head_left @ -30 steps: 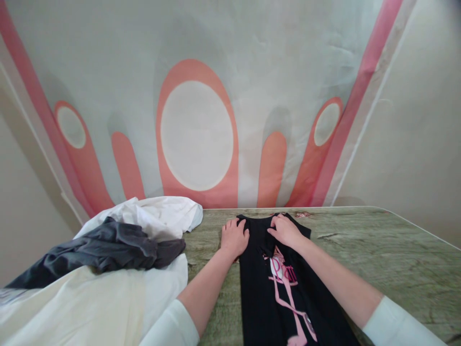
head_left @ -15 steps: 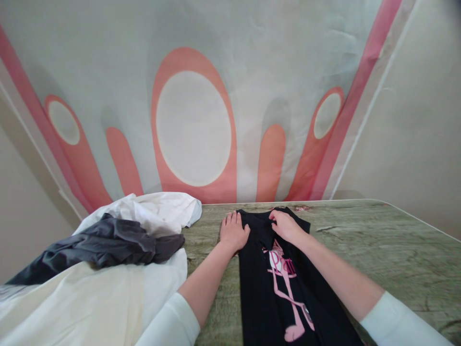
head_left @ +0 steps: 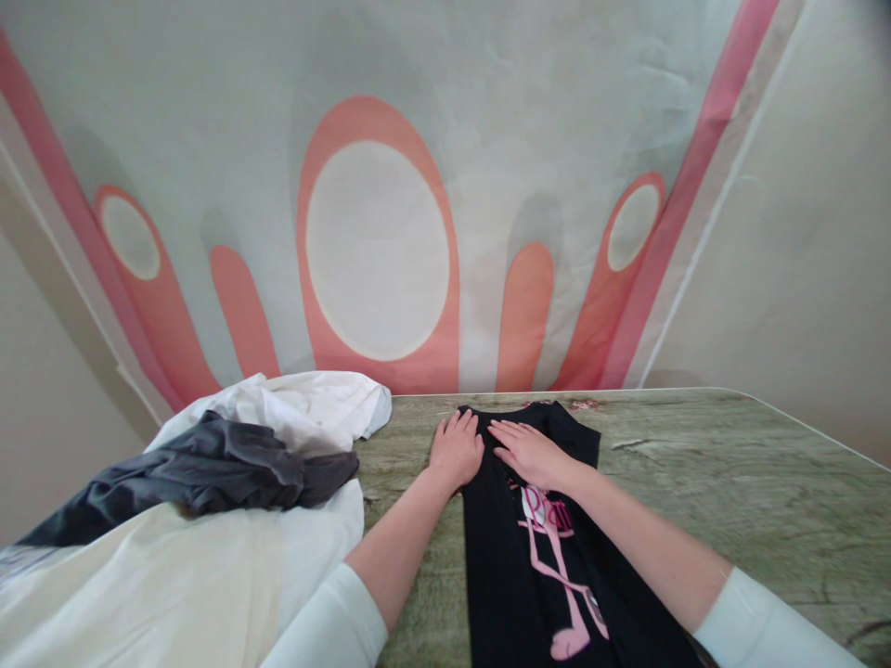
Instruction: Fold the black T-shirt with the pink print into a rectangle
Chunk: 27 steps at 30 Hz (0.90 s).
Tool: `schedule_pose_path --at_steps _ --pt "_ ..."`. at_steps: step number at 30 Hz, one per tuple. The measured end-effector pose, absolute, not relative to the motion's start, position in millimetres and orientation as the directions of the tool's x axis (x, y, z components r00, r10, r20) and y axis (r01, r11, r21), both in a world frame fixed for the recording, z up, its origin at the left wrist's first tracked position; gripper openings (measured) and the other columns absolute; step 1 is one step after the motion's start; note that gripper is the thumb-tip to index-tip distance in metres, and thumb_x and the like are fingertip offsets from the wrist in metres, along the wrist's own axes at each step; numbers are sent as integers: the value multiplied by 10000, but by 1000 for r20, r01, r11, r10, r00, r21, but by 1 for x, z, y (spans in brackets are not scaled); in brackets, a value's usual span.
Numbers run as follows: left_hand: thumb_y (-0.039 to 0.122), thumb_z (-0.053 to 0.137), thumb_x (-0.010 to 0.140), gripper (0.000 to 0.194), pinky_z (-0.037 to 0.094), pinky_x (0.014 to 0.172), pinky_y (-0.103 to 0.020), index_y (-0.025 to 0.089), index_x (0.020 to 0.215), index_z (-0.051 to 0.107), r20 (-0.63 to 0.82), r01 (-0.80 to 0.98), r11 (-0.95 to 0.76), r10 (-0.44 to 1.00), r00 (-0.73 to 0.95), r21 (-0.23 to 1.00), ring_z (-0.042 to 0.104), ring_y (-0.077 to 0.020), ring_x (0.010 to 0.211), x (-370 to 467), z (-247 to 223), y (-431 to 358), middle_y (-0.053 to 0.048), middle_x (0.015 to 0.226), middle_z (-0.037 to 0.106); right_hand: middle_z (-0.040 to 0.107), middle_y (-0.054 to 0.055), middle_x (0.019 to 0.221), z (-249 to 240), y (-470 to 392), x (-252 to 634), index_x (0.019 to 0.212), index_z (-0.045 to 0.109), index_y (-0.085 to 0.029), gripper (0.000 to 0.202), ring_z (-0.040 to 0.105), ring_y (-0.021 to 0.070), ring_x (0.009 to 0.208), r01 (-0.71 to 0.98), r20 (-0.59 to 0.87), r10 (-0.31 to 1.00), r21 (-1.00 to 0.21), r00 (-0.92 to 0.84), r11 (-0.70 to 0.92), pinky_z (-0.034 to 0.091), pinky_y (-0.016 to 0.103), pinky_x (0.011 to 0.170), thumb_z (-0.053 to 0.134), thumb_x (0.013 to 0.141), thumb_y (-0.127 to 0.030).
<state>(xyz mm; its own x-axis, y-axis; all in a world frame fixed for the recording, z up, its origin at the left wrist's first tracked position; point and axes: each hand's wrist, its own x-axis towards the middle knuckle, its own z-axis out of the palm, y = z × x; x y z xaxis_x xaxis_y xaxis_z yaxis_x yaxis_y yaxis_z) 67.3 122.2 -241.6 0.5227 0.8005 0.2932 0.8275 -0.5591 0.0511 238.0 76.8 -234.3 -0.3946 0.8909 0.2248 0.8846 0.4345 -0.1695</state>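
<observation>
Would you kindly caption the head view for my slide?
Left hand and right hand touch a printed black garment, with piled fabric to the left.

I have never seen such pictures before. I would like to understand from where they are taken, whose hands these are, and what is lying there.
There is no machine here. One camera, worn on a person's head, looks forward and down, so you see that person's own bare hands. The left hand rests on the upper left edge of a black top with a pink print; the right hand lies flat across its chest. Neither seems to grasp it. The top is on a wood-patterned table. To the left lie white, dark grey and cream cloths.
</observation>
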Motion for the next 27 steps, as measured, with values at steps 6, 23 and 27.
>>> schedule_pose_path --at_steps 6,23,27 --pt "348 279 879 479 211 1040 -432 195 1327 355 255 853 -516 837 485 71 265 -247 1285 67 -242 122 -44 1414 308 433 121 1329 -232 79 243 1267 457 -124 472 324 228 1263 943 202 936 -108 -289 315 191 442 1046 277 905 -367" --pt "390 384 835 528 235 1022 -405 84 1265 400 333 888 -426 874 355 172 329 -276 1239 66 -245 123 -161 1335 397 329 122 1396 -225 97 221 1319 380 -112 489 245 229 1300 921 177 929 -162 -325 354 178 437 1049 319 888 -335" --pt "265 422 832 394 325 956 -349 142 1206 446 348 856 -420 884 311 301 448 -223 1133 58 -242 140 -124 1215 508 281 134 1417 -222 74 208 1343 335 -89 545 220 227 1311 871 137 903 -240 -406 428 191 397 1055 313 888 -388"
